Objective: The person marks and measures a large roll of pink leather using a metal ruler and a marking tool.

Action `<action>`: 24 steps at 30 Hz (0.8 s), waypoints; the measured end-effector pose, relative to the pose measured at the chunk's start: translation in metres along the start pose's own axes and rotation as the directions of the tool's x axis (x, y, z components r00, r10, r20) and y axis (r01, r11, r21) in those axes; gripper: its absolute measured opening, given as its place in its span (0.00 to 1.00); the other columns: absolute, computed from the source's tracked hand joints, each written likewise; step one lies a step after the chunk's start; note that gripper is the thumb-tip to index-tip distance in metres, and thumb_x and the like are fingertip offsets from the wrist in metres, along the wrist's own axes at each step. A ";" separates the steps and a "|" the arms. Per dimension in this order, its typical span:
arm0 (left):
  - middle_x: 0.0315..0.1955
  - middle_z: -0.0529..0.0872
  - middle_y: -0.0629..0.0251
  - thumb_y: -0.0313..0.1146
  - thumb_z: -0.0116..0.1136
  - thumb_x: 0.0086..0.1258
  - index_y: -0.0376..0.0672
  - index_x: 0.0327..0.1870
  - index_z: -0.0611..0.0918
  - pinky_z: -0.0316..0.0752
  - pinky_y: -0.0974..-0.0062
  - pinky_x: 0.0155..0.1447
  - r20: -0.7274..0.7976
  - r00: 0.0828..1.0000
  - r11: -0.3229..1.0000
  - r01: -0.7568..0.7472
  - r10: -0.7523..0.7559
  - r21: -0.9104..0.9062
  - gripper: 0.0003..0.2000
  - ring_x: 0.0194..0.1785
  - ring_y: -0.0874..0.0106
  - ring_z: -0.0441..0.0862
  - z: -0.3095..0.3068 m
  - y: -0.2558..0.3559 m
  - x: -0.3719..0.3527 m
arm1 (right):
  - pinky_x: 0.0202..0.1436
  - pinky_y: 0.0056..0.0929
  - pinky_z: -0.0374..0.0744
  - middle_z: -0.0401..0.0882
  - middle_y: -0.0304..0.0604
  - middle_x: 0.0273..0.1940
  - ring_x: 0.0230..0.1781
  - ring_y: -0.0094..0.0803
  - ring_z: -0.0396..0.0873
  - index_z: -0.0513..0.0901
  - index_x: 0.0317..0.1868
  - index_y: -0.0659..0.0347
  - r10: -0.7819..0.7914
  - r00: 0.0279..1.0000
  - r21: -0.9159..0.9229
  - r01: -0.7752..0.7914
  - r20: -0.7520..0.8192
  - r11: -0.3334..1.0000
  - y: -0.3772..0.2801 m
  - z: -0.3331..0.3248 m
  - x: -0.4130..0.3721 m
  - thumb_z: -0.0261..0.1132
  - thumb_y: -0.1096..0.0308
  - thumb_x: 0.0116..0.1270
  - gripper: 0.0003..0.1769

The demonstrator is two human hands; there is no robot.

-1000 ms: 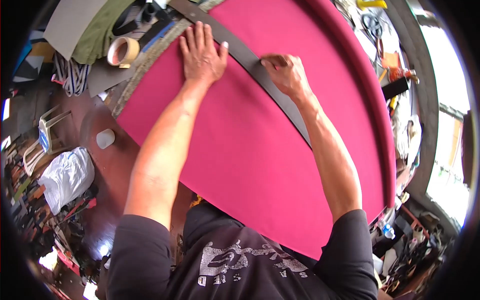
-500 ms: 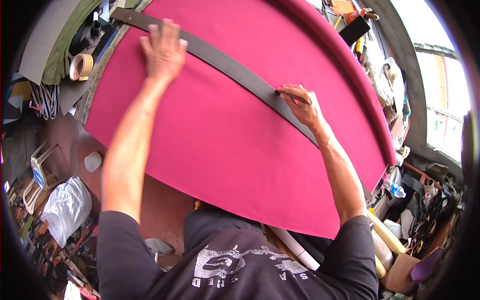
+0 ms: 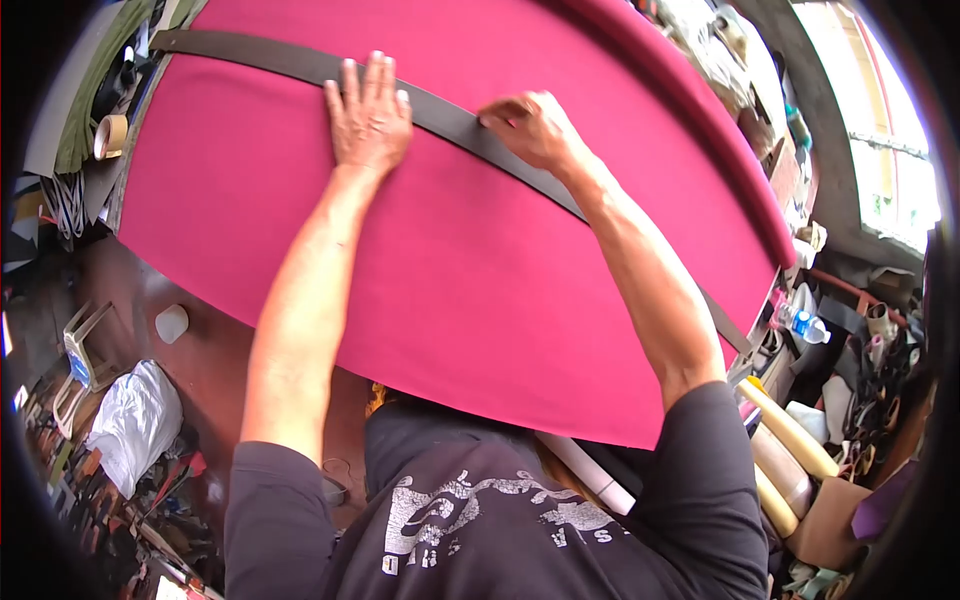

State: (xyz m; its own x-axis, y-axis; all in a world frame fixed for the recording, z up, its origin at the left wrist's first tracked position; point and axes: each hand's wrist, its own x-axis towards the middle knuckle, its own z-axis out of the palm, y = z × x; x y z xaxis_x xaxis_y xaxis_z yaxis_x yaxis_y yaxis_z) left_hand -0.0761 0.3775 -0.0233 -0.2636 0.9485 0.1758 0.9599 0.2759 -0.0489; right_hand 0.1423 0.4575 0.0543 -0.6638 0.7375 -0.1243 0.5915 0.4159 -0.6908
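Observation:
Red-pink sheet material (image 3: pixel 450 270) is spread over the work surface, its far side rolled up. Across it lies a long dark straightedge (image 3: pixel 265 57). My left hand (image 3: pixel 370 120) lies flat with fingers spread, the fingertips on the straightedge and the palm on the sheet. My right hand (image 3: pixel 530 130) is pinched closed at the far edge of the straightedge, right of my left hand. What its fingers hold is too small to make out.
Tape rolls (image 3: pixel 111 137) and folded green fabric stand at the far left. A white chair (image 3: pixel 85 360) and white bag (image 3: pixel 137 425) are lower left. A bottle (image 3: pixel 805 325), tubes and scraps crowd the right side.
My left hand has moved right along the straightedge and settled flat. My right hand has moved up and left along it. The whole view has shifted slightly.

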 end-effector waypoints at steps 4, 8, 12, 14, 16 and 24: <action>0.79 0.52 0.68 0.46 0.31 0.81 0.50 0.79 0.56 0.42 0.45 0.80 -0.058 0.997 0.996 -0.050 0.054 0.069 0.27 0.81 0.55 0.47 0.022 -0.005 0.001 | 0.44 0.37 0.83 0.86 0.49 0.38 0.38 0.45 0.86 0.87 0.42 0.61 -0.021 0.998 0.021 0.022 -0.064 1.000 0.092 -0.084 -0.157 0.65 0.71 0.66 0.07; 0.80 0.50 0.69 0.47 0.33 0.81 0.50 0.79 0.56 0.42 0.38 0.77 0.042 0.994 0.983 0.089 -0.096 0.161 0.28 0.81 0.50 0.47 0.023 0.008 0.001 | 0.60 0.48 0.77 0.88 0.40 0.44 0.49 0.41 0.85 0.87 0.47 0.55 -0.026 0.996 -0.043 0.023 -0.087 0.999 0.211 -0.155 -0.308 0.68 0.69 0.66 0.09; 0.78 0.54 0.54 0.46 0.41 0.80 0.41 0.76 0.62 0.45 0.32 0.74 -0.223 0.962 0.985 -0.168 0.159 -0.023 0.28 0.78 0.44 0.51 -0.016 0.216 -0.083 | 0.62 0.47 0.76 0.88 0.39 0.43 0.50 0.40 0.84 0.87 0.44 0.53 -0.060 0.990 -0.107 0.046 -0.126 0.993 0.228 -0.169 -0.333 0.68 0.66 0.67 0.07; 0.76 0.57 0.51 0.46 0.45 0.78 0.37 0.74 0.64 0.44 0.37 0.76 -0.051 0.952 0.944 -0.307 0.303 -0.122 0.29 0.78 0.43 0.50 -0.056 0.346 -0.134 | 0.58 0.45 0.79 0.88 0.41 0.40 0.45 0.42 0.85 0.87 0.43 0.53 -0.039 0.993 -0.082 0.030 -0.112 0.996 0.243 -0.163 -0.332 0.67 0.64 0.65 0.08; 0.78 0.54 0.57 0.44 0.43 0.79 0.39 0.76 0.61 0.39 0.43 0.79 -0.002 0.951 0.885 -0.288 0.309 -0.367 0.29 0.81 0.50 0.45 -0.065 0.430 -0.170 | 0.45 0.40 0.83 0.88 0.44 0.39 0.37 0.44 0.86 0.87 0.42 0.55 -0.114 0.982 -0.183 0.086 -0.151 0.979 0.248 -0.163 -0.334 0.67 0.68 0.64 0.07; 0.80 0.51 0.67 0.42 0.37 0.79 0.42 0.78 0.57 0.39 0.51 0.81 0.010 0.978 0.969 -0.205 0.209 -0.138 0.29 0.82 0.57 0.44 -0.062 0.467 -0.186 | 0.41 0.45 0.81 0.85 0.49 0.32 0.37 0.50 0.84 0.87 0.39 0.54 -0.041 0.990 -0.154 0.019 -0.138 0.988 0.278 -0.182 -0.381 0.66 0.67 0.62 0.06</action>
State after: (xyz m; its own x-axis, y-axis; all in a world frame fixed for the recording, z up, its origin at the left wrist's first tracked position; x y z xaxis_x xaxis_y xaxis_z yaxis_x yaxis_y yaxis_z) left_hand 0.4273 0.3201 -0.0182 -0.0585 0.9867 0.1516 0.9973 0.0511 0.0518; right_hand 0.6432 0.3892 0.0393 -0.6176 0.7865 0.0038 0.6421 0.5069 -0.5751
